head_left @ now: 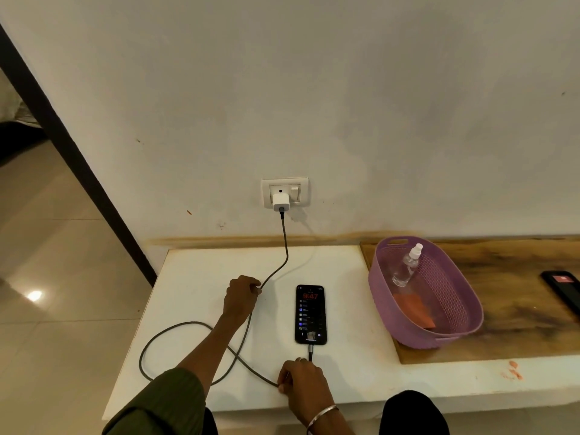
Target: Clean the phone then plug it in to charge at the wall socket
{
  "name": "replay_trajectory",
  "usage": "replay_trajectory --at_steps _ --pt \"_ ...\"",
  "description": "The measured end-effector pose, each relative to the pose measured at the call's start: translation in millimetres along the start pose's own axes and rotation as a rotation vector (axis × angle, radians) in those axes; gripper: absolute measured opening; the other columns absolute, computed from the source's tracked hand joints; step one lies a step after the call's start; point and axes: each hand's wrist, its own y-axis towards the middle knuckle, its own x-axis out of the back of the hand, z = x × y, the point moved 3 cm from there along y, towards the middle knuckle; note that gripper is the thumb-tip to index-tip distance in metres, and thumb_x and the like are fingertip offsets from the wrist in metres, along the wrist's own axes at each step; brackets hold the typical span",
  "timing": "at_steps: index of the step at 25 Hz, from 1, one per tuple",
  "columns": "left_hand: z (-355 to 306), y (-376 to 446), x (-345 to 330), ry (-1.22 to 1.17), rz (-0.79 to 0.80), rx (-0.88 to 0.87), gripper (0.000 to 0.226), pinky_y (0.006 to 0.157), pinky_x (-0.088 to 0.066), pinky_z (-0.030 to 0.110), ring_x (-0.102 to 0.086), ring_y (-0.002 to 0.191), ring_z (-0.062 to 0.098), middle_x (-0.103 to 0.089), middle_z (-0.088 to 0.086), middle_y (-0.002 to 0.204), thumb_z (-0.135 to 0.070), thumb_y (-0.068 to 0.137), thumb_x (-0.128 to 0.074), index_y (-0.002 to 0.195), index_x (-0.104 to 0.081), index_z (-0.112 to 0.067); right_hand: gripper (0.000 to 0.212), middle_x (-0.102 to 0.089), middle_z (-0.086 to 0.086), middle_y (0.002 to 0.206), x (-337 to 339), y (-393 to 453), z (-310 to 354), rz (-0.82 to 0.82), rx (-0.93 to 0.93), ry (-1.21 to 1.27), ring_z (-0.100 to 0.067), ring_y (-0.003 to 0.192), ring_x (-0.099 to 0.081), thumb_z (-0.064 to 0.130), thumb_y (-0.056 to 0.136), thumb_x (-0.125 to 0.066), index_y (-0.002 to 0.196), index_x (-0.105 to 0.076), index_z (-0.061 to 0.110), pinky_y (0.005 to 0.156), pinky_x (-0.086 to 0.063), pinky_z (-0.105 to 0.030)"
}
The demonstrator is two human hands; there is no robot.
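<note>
Your phone (310,314) lies face up, screen lit, on the white ledge (201,268), cable (175,328) plugged in from the charger (280,202) at twelve o'clock. Your left hand (241,296) pinches the cable at ten o'clock; your right hand (303,383) grips it at six o'clock.

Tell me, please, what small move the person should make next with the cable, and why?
Probably let go of the cable with both hands. The adapter already sits in the wall socket, the plug is in the phone, and its screen is lit. The left hand and right hand each grip the cable, so releasing gently should avoid tugging the phone.
</note>
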Motion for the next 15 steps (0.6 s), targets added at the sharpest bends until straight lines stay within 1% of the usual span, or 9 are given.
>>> replay_trajectory --at_steps 5,7,9,11,13,15 --pt "1 -10 2 -0.034 0.019 0.017 0.02 0.073 -0.045 0.021 -0.069 0.101 0.021 -0.073 0.011 0.106 -0.002 0.093 -0.06 0.108 -0.073 -0.005 0.016 -0.07 -0.001 0.101 7 0 2 0.041 0.019 0.02 -0.014 0.094 -0.065 0.011 0.081 -0.069 0.092 -0.07 0.021 0.084 -0.049 -0.021" --pt "4 -15 1 -0.023 0.031 0.019 0.02 0.07 -0.045 0.019 -0.068 0.094 0.018 -0.073 0.011 0.106 -0.002 0.092 -0.061 0.109 -0.072 -0.005 0.015 -0.075 0.0 0.096 10 0 2 0.062 0.029 0.042 -0.011 0.091 -0.067 0.009 0.081 -0.069 0.092 -0.071 0.019 0.083 -0.048 -0.017" --pt "5 -21 1 -0.023 0.045 0.021 0.021 0.068 -0.046 0.018 -0.065 0.089 0.015 -0.072 0.012 0.107 0.0 0.092 -0.062 0.111 -0.071 -0.004 0.013 -0.077 -0.001 0.093 13 0 4 0.075 0.026 0.062 -0.009 0.087 -0.069 0.009 0.08 -0.071 0.09 -0.072 0.017 0.079 -0.046 -0.012" --pt "4 -25 1 -0.054 0.052 0.027 0.024 0.073 -0.052 0.025 -0.067 0.092 0.019 -0.071 0.011 0.104 0.002 0.09 -0.063 0.112 -0.07 -0.004 0.011 -0.077 -0.002 0.092 16 1 3 0.083 0.039 0.077 -0.009 0.086 -0.07 0.011 0.08 -0.073 0.09 -0.072 0.016 0.079 -0.047 -0.012" --pt "1 -31 3 -0.071 0.05 0.03 0.026 0.08 -0.055 0.033 -0.068 0.097 0.024 -0.07 0.011 0.101 0.001 0.088 -0.067 0.114 -0.07 -0.005 0.012 -0.077 -0.003 0.092 19 -1 4 0.108 0.044 0.089 -0.01 0.086 -0.071 0.012 0.08 -0.074 0.092 -0.072 0.015 0.084 -0.05 -0.016" --pt "0 -36 3 -0.072 0.05 0.031 0.028 0.083 -0.053 0.034 -0.067 0.099 0.026 -0.07 0.011 0.105 -0.002 0.087 -0.07 0.114 -0.069 -0.007 0.015 -0.076 -0.005 0.094 19 -1 3 0.146 0.035 0.125 -0.012 0.087 -0.071 0.014 0.08 -0.075 0.094 -0.071 0.015 0.087 -0.052 -0.019"
